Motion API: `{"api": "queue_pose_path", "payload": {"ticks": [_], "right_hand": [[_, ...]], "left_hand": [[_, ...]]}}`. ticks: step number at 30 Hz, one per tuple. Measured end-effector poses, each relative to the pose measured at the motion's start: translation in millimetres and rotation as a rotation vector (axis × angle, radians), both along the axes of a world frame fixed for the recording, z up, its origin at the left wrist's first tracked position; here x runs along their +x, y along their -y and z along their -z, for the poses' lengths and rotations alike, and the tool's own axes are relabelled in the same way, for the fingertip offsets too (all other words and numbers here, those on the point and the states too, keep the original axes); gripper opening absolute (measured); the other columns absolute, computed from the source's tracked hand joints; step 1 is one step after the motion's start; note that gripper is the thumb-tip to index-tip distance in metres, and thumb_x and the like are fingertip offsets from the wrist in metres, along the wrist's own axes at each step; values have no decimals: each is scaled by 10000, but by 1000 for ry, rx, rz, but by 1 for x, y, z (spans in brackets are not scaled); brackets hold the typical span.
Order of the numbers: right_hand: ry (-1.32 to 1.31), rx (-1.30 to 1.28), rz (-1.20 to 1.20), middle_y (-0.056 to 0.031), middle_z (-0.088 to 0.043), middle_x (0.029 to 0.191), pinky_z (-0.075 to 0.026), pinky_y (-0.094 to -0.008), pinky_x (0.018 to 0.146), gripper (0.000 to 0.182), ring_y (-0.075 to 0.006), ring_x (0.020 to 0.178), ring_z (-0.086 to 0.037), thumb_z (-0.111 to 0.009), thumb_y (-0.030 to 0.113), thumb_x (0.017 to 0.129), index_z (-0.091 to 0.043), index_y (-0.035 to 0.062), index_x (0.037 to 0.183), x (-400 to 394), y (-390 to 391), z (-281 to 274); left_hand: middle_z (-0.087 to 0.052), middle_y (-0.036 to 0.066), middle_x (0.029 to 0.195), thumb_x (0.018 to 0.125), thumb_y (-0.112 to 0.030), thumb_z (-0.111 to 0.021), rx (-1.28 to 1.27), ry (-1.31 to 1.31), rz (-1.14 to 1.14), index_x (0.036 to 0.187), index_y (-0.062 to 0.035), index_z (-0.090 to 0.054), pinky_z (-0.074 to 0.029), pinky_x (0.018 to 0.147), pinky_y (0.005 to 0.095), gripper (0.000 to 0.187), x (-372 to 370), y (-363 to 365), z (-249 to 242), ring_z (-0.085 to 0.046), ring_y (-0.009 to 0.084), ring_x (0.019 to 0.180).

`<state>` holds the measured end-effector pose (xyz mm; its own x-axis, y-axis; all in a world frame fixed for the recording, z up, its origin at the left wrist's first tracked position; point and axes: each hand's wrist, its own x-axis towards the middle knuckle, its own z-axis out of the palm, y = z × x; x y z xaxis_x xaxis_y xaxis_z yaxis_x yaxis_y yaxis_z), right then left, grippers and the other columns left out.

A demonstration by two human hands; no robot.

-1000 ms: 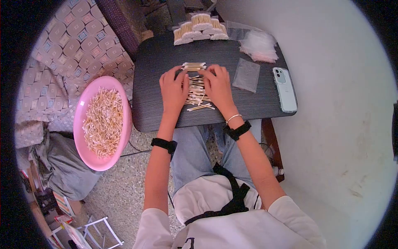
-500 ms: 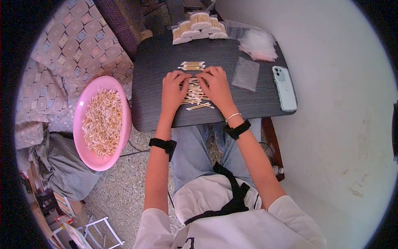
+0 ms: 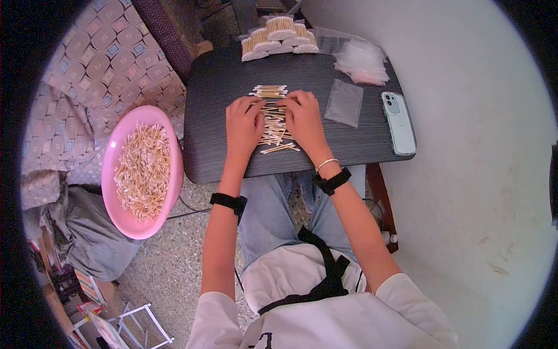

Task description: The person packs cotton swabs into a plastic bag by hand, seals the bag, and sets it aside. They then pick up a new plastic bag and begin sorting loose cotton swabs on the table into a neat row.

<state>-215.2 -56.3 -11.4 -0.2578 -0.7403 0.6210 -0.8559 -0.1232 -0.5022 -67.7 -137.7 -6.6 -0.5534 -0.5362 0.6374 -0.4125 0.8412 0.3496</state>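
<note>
On the dark table lies a loose pile of cotton swabs (image 3: 274, 125), with wooden sticks and white tips. My left hand (image 3: 243, 125) bends over the left ends of the upper swabs, fingers curled and tips pressed in. From the right side, my right hand (image 3: 305, 119) does the same, its fingertips close to those of the left. Both seem to pinch cotton swabs at their ends, though the fingers partly hide them. Just beyond the fingertips is a neat row of aligned swabs (image 3: 271, 91). A few crossed swabs (image 3: 281, 148) lie nearest to me.
Packed bags of swabs (image 3: 281, 28) are stacked at the table's far edge. Clear plastic bags (image 3: 360, 61) and a single flat bag (image 3: 344, 103) lie to the right, beside a phone (image 3: 399, 125). A pink basin (image 3: 110, 174) full of loose swabs stands left of the table (image 3: 209, 128).
Both hands have shifted very slightly away from me, towards the aligned row, and more of the pile shows between them. The fingers stay curled over the swabs.
</note>
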Motion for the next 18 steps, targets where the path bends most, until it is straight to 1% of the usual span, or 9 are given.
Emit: {"api": "queue_pose_path", "payload": {"ticks": [4, 7, 13, 18], "right_hand": [[105, 33, 55, -91, -569, 917, -432, -405, 834, 107, -294, 909, -530, -641, 94, 782, -672, 64, 881, 0, 0, 2], [124, 81, 28, -94, -577, 904, -431, -405, 833, 120, -293, 901, -535, -656, 140, 790, -673, 66, 883, -2, 0, 3], [119, 88, -11, -90, -586, 882, -435, -410, 830, 106, -294, 892, -542, -653, 146, 771, -678, 77, 848, -3, -2, 2], [126, 95, 13, -88, -581, 870, -437, -410, 822, 97, -294, 891, -542, -650, 147, 763, -665, 79, 830, -3, -1, 4]], "left_hand": [[-633, 48, 1043, 746, -49, -607, 45, -8, 34, 940, -84, -680, -419, 902, 394, 210, 2, 0, -1, -567, 269, 1022], [-635, 49, 1030, 745, -53, -606, 25, 29, 107, 929, -81, -679, -420, 898, 388, 200, 1, 0, 0, -571, 260, 1013], [-646, 44, 990, 751, -62, -613, 22, 40, 72, 905, -84, -680, -424, 886, 388, 169, 1, 0, 1, -578, 256, 989], [-649, 44, 986, 747, -60, -620, 24, 48, 63, 886, -77, -675, -433, 866, 385, 150, 0, -1, 1, -585, 258, 967]]}}
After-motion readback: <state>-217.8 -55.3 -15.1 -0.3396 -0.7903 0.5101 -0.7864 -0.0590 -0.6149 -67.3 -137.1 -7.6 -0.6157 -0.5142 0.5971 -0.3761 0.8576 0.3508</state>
